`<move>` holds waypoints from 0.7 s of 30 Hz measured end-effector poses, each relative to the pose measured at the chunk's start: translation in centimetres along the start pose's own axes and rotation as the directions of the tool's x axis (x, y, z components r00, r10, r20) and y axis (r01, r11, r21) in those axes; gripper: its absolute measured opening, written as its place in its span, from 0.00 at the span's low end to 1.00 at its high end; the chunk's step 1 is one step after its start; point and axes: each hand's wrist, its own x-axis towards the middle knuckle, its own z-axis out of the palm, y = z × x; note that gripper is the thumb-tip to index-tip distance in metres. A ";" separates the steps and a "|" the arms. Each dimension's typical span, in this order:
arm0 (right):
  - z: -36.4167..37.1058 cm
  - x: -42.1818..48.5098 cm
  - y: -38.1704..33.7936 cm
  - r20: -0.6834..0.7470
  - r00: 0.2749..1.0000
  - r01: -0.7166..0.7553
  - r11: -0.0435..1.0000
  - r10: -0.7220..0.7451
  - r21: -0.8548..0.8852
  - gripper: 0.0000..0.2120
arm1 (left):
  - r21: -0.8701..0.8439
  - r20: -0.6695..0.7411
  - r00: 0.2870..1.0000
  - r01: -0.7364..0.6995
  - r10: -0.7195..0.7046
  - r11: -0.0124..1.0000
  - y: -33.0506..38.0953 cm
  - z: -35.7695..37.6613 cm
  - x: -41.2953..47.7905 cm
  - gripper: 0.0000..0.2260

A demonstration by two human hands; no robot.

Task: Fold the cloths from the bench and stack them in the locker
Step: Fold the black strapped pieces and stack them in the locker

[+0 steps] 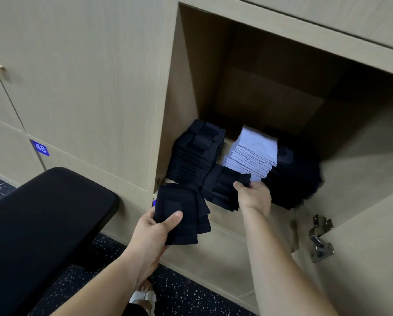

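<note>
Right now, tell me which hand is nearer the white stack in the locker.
Right. The right hand grips dark cloths directly in front of the white stack, close below it; the left hand holds a dark folded bundle lower left, outside the locker.

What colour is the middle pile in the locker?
Pale bluish white. The middle pile shows best in the head view.

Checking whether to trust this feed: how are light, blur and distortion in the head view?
Head view: locker back in deep shadow; right dark stack blurred, merging with it; white stack, left hand and right hand gripping dark cloths are sharp; wide-angle lens bows straight edges.
</note>
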 end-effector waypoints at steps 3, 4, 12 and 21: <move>-0.8 -0.5 -0.1 -0.033 0.999 0.010 0.998 -0.012 -0.070 0.17 | 0.003 0.001 1.000 -0.004 0.004 1.000 0.3 0.2 -0.4 0.09; -1.2 -0.8 -0.2 -0.046 0.999 0.009 0.998 -0.012 -0.065 0.17 | 0.005 0.005 1.000 -0.008 0.007 1.000 0.5 0.2 -0.5 0.09; -5.0 -8.6 -3.4 0.158 0.946 0.246 0.945 -0.283 0.217 0.06 | 0.037 0.028 0.999 -0.042 0.041 0.998 1.8 0.5 -3.9 0.09; -9.3 -18.0 -5.5 0.588 0.597 0.603 0.789 -0.546 0.122 0.21 | 0.091 0.116 0.993 -0.039 0.028 0.995 3.0 -1.0 -10.8 0.12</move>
